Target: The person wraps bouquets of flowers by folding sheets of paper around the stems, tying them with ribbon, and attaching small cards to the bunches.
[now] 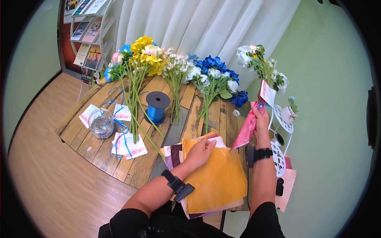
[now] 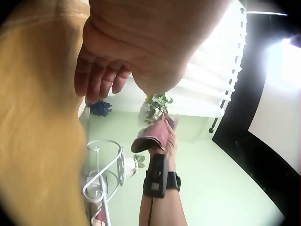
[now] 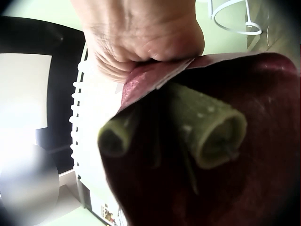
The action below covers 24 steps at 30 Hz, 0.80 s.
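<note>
My right hand (image 1: 260, 121) grips a bouquet wrapped in pink paper (image 1: 243, 133), held up at the right side of the table. White flowers (image 1: 243, 55) with greenery top it, and a printed card (image 1: 267, 94) and blue ribbon sit just above the hand. In the right wrist view, cut green stems (image 3: 221, 136) show inside the paper's dark open end. My left hand (image 1: 200, 154) is over a stack of wrapping sheets with a yellow sheet (image 1: 216, 178) uppermost. Its fingers (image 2: 94, 80) are loosely bent, with nothing held in them.
Several bunches of artificial flowers (image 1: 147, 55) lie along the table's back. A blue ribbon spool (image 1: 156, 113), a glass jar (image 1: 101, 127) and cards (image 1: 135, 146) with blue ribbon are at left. A white metal stand (image 1: 279, 162) is beside the table's right edge.
</note>
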Available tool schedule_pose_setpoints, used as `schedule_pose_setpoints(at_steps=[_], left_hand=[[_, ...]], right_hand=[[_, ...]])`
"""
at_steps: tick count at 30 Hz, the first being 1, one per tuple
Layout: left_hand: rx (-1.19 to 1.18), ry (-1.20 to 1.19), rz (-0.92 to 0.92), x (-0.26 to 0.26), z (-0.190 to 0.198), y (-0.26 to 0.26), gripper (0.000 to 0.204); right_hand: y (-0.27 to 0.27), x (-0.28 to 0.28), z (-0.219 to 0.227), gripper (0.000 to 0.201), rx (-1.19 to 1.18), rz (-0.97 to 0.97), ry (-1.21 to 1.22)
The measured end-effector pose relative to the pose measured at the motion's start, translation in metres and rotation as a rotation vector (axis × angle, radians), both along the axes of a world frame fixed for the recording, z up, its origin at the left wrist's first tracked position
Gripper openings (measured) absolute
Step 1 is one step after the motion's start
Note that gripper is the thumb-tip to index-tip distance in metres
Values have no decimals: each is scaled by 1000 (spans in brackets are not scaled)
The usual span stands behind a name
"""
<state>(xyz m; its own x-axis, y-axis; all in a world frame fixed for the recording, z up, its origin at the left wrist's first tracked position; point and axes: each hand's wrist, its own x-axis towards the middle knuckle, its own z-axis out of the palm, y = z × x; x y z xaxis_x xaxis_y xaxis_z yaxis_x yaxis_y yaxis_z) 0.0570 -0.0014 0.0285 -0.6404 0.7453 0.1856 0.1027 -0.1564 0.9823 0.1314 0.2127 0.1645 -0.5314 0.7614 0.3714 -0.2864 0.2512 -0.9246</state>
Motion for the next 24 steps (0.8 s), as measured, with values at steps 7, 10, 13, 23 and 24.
schedule_pose_setpoints(at_steps=[7, 10, 13, 23, 24], left_hand=[[-47, 66, -83, 10, 15, -9, 37], [-28, 120, -81, 12, 12, -8, 36], [-34, 131, -85, 11, 15, -9, 33], [-45, 133, -96, 12, 21, -13, 31], [-49, 138, -92, 11, 22, -13, 31]], right_hand=[[102, -41, -36, 15, -21, -28, -25], [129, -47, -61, 18, -49, -70, -21], [156, -41, -90, 22, -82, -78, -47], [219, -13, -185, 17, -38, -367, -569], [224, -13, -189, 17, -39, -369, -570]])
